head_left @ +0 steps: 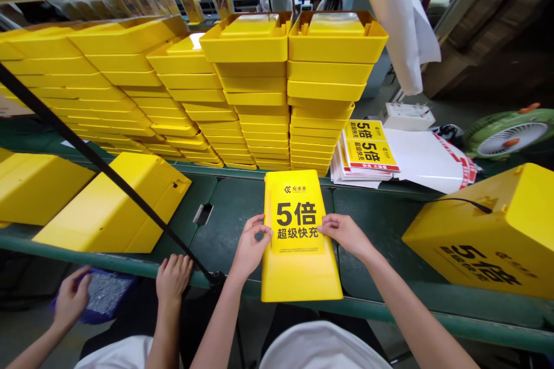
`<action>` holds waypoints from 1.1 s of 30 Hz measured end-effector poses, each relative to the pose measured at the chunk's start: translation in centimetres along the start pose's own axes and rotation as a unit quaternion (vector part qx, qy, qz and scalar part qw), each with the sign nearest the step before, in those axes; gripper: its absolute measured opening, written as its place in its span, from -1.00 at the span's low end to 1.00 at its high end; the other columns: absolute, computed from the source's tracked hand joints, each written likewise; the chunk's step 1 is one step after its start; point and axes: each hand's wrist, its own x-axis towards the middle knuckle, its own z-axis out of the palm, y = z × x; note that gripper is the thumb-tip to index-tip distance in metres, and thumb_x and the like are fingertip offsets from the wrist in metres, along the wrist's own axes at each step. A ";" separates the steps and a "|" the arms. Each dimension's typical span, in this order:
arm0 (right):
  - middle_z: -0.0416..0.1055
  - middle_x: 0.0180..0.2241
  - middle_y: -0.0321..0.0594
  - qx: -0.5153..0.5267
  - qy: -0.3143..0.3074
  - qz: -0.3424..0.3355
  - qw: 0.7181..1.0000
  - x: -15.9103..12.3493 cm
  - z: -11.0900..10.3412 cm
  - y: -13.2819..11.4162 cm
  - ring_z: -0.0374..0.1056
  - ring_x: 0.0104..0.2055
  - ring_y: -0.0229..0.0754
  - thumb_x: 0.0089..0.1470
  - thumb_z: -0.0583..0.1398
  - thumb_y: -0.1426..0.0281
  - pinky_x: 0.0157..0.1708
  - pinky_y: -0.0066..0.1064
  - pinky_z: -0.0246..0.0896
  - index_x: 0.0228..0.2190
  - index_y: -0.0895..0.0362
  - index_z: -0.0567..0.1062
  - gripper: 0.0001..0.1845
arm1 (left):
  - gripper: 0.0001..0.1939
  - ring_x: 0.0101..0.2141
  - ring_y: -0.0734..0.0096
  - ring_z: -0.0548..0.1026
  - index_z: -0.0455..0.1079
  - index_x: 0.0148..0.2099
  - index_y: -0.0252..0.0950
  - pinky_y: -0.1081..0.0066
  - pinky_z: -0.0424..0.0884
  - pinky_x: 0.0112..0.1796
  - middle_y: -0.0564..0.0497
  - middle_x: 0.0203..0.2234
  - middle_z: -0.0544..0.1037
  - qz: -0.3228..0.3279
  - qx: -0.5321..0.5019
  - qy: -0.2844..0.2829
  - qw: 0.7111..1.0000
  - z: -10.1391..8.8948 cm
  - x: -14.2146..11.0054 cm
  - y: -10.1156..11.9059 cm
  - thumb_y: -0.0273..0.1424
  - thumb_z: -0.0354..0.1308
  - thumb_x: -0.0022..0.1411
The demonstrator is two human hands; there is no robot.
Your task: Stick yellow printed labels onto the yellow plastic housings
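Observation:
In front of me a yellow plastic housing (302,281) lies on the green conveyor belt, its near end at the belt's front edge. A yellow sticker (296,220) with large black Chinese lettering lies over its upper face. My left hand (253,246) pinches the sticker's left edge between thumb and fingers. At the right edge, my right hand (347,233) pinches the sticker too. Whether the sticker's underside is stuck down cannot be seen. To the right stands another yellow housing (485,225), with similar lettering on its side and a black cable.
Tall stacks of yellow trays (251,95) line the back. A pile of printed stickers (367,147) and a green fan (508,132) are at back right. More housings (116,202) lie left, near a co-worker's hands (173,278). A black bar (108,176) crosses the left side.

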 end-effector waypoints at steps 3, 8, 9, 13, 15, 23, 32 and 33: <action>0.51 -0.40 -0.19 0.008 -0.004 0.000 1.000 0.0 0.0 0.0 0.44 -0.27 -0.08 -0.21 0.29 0.15 -0.19 -0.26 0.34 -0.45 0.15 0.44 -0.66 | -0.80 0.05 0.17 0.27 0.39 -0.45 -0.27 0.23 0.32 0.00 -0.13 -0.01 0.26 0.002 -0.003 0.002 1.000 0.0 0.0 0.0 -0.24 0.13 0.09; 0.50 -0.41 -0.19 0.025 -0.003 -0.007 1.000 0.0 0.1 0.0 0.43 -0.30 -0.10 -0.22 0.31 0.14 -0.20 -0.27 0.33 -0.46 0.15 0.44 -0.64 | -0.80 0.06 0.16 0.26 0.39 -0.45 -0.27 0.22 0.31 0.00 -0.12 -0.01 0.26 0.004 -0.009 0.003 1.000 0.1 0.0 -0.2 -0.25 0.14 0.08; 0.50 -0.41 -0.18 0.028 0.000 -0.009 1.000 0.0 0.2 -0.1 0.43 -0.30 -0.10 -0.22 0.31 0.14 -0.19 -0.27 0.33 -0.45 0.16 0.44 -0.63 | -0.81 0.06 0.16 0.26 0.40 -0.45 -0.28 0.22 0.30 0.01 -0.12 -0.01 0.26 0.004 -0.010 0.004 1.000 0.1 0.0 -0.3 -0.25 0.15 0.08; 0.50 -0.40 -0.17 0.037 0.012 -0.016 0.999 -0.1 0.3 -0.3 0.43 -0.30 -0.09 -0.24 0.32 0.12 -0.19 -0.27 0.33 -0.42 0.16 0.45 -0.60 | -0.80 0.05 0.14 0.27 0.40 -0.44 -0.29 0.20 0.32 -0.02 -0.14 0.00 0.23 0.004 -0.023 0.004 1.000 0.2 0.1 -0.8 -0.26 0.15 0.08; 0.50 -0.41 -0.17 0.040 0.013 -0.015 0.999 -0.2 0.3 -0.4 0.43 -0.30 -0.09 -0.27 0.33 0.12 -0.19 -0.26 0.33 -0.44 0.16 0.45 -0.59 | -0.80 0.05 0.14 0.27 0.40 -0.43 -0.30 0.21 0.36 -0.05 -0.15 0.00 0.22 0.005 -0.032 0.001 0.999 0.2 0.1 -0.9 -0.26 0.14 0.09; 0.50 -0.42 -0.16 0.043 0.010 -0.006 0.999 -0.3 0.4 -0.4 0.43 -0.30 -0.08 -0.27 0.32 0.09 -0.19 -0.24 0.33 -0.45 0.17 0.44 -0.57 | -0.79 0.01 0.13 0.30 0.39 -0.45 -0.31 0.20 0.39 -0.09 -0.15 -0.03 0.21 -0.001 -0.056 0.002 0.998 0.3 0.2 -0.7 -0.26 0.15 0.07; 0.51 -0.40 -0.15 0.044 0.011 -0.002 0.999 -0.1 0.4 -0.3 0.45 -0.27 -0.05 -0.25 0.31 0.08 -0.15 -0.21 0.34 -0.44 0.15 0.44 -0.59 | -0.81 0.01 0.14 0.29 0.39 -0.45 -0.29 0.25 0.40 -0.12 -0.13 -0.03 0.21 -0.005 -0.053 0.008 0.999 0.3 0.4 -1.0 -0.26 0.16 0.05; 0.51 -0.40 -0.15 0.044 0.010 -0.003 0.999 -0.1 0.4 -0.2 0.45 -0.27 -0.06 -0.24 0.31 0.08 -0.15 -0.21 0.34 -0.44 0.15 0.44 -0.59 | -0.81 0.01 0.14 0.29 0.40 -0.45 -0.29 0.25 0.41 -0.12 -0.13 -0.03 0.21 -0.006 -0.051 0.008 0.999 0.3 0.4 -1.1 -0.26 0.16 0.06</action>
